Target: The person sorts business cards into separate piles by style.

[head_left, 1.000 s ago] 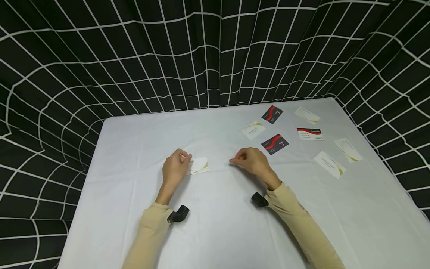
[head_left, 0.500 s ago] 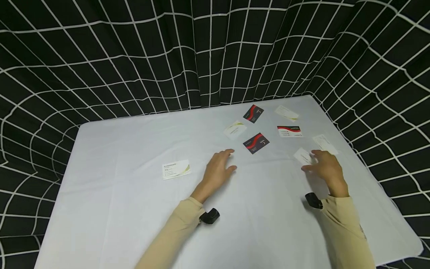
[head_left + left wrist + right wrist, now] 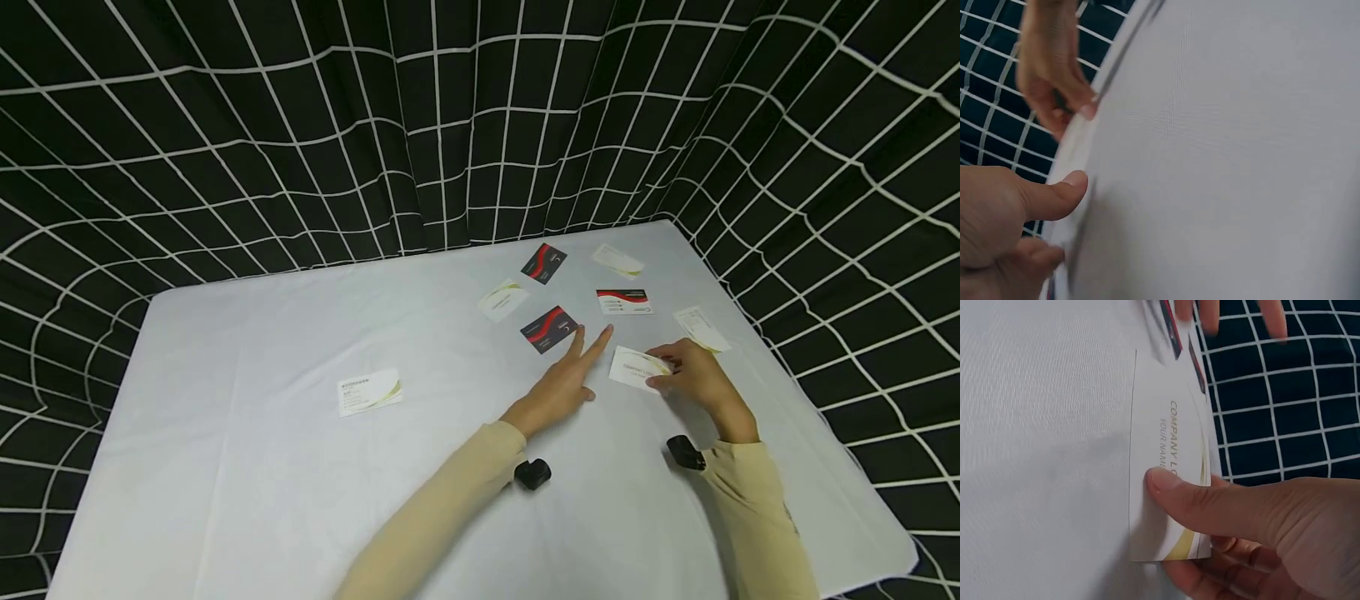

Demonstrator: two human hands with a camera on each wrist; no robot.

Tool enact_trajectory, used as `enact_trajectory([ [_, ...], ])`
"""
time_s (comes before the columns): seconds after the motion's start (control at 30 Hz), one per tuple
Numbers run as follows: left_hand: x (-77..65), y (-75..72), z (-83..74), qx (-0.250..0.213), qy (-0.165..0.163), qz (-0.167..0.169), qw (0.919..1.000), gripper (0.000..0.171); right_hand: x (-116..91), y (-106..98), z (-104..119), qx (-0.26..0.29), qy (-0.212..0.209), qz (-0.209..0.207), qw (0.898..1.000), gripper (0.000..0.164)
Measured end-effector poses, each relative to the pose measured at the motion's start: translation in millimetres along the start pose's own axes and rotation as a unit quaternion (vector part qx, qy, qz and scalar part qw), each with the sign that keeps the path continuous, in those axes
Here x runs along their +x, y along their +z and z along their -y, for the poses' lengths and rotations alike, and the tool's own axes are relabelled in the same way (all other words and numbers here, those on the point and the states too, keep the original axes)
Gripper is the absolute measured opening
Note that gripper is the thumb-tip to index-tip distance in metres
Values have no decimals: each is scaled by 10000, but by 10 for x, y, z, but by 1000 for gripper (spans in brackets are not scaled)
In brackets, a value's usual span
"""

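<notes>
My right hand (image 3: 701,379) pinches a white business card (image 3: 632,368) by its right end. In the right wrist view the thumb lies on the card (image 3: 1166,450), with fingers behind it; gold wording and a gold curve show on its face. To its left, my left hand (image 3: 558,392) reaches forward with fingers extended and spread, and holds nothing. Its fingertips are close to a dark card with a red wave (image 3: 547,330). In the left wrist view, the left hand (image 3: 1010,212) shows thumb and fingers apart, below the right hand (image 3: 1054,69).
One white card (image 3: 370,392) lies alone left of centre on the white table (image 3: 262,467). Beyond the hands lie another dark card (image 3: 544,263), a white-and-red card (image 3: 625,302) and several white cards (image 3: 503,300). A black curtain with a white grid (image 3: 442,125) surrounds the table.
Both hands have moved right, away from the lone white card, which stays on the table. The right hand has taken hold of another white card and brought it left; the left hand has followed toward it.
</notes>
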State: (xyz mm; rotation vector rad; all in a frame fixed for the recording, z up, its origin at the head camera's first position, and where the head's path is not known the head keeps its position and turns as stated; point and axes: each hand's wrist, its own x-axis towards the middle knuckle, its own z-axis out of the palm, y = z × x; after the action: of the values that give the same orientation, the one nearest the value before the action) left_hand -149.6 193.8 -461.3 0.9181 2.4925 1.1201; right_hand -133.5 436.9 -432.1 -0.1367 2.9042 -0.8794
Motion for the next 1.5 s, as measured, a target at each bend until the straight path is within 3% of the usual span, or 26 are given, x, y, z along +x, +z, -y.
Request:
enact_trajectory([
  [0.17,194,173,-60,20,168,162,9997,101,-40,107,32,146,-307,-310,9989,41],
  [0.3,258,226,-103,-450,275,-323,9981,69,-81,167,43,332,-453,-608,9966,35],
  [0.4,290,232,-86,-939,332,-719,9924,41,-100,183,76,619,-504,-674,9945,30],
  [0.5,276,184,-48,-1285,247,-901,9873,30,-101,196,151,1038,-298,-559,9926,30],
  [0.6,121,0,100,-1790,-54,-1134,9773,27,-17,308,351,1608,193,-336,9862,36],
  [0.7,-71,-236,246,-2179,-397,-1362,9656,28,92,439,581,2386,808,-69,9677,44],
  [0.8,-282,-477,413,-2111,-776,-1715,9592,29,221,605,836,2934,1160,241,9486,49],
  [0.9,-513,-705,581,-1955,-1256,-2079,9502,29,361,807,1100,3053,1202,484,9434,44],
  [1.0,-773,-924,712,-1677,-1691,-2436,9402,28,482,1039,1380,2912,997,619,9494,39],
  [1.23,-1487,-1377,1022,139,-2385,-3279,9140,33,681,1600,2179,1873,312,818,9784,33],
  [1.5,-2060,-1655,1297,696,-2771,-3537,8907,38,783,1976,2787,862,-322,891,9918,32],
])
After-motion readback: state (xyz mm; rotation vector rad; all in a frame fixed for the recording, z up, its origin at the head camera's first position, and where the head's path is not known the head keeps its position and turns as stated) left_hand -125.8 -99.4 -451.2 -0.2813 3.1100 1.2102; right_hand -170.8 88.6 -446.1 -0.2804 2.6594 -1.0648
